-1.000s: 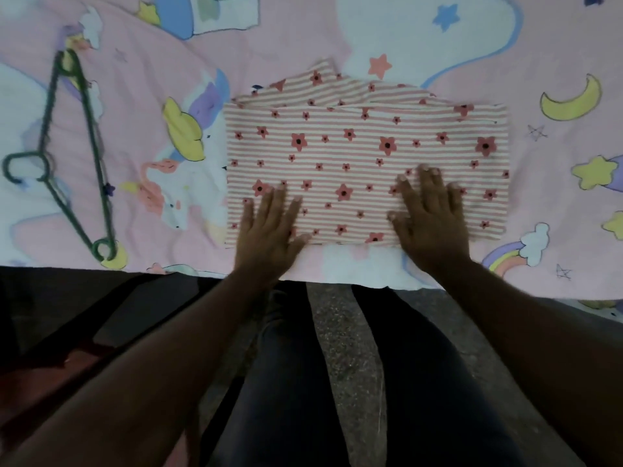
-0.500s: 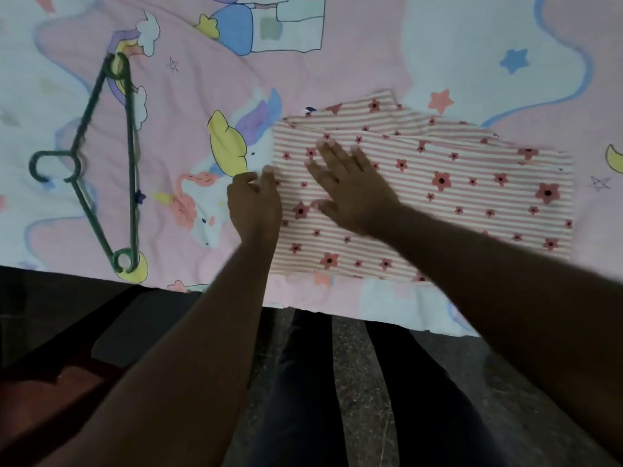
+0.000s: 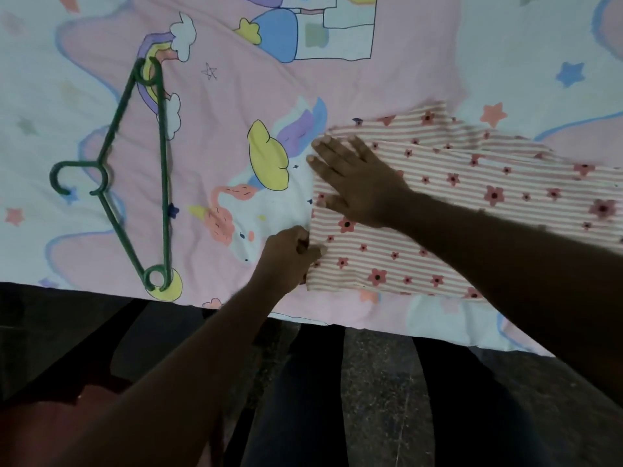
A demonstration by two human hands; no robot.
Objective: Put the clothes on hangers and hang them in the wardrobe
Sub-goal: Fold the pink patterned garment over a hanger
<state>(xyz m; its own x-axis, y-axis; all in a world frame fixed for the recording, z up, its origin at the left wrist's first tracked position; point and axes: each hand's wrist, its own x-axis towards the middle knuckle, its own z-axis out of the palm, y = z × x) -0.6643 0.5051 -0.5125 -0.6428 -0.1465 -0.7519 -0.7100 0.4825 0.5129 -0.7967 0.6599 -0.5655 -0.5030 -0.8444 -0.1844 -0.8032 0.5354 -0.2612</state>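
A pink-and-white striped garment with red flowers (image 3: 472, 210) lies folded flat on the bed, right of centre. My left hand (image 3: 290, 254) pinches its near left edge between thumb and fingers. My right hand (image 3: 357, 183) rests flat on the garment's left part, fingers spread and pointing left, its forearm crossing over the cloth. A green plastic hanger (image 3: 135, 176) lies flat on the bed well to the left, hook pointing left, apart from both hands.
The bed is covered by a pink cartoon sheet (image 3: 303, 79) with unicorns, stars and rainbows. Its near edge runs across the view above a dark speckled floor (image 3: 374, 392). My dark-trousered legs (image 3: 303, 416) stand against the bed. A dark reddish object (image 3: 67, 416) sits at lower left.
Both hands moved from the garment's near edge to its left side. The left hand closed onto the left edge; the right hand slid left across the cloth. The view shifted left.
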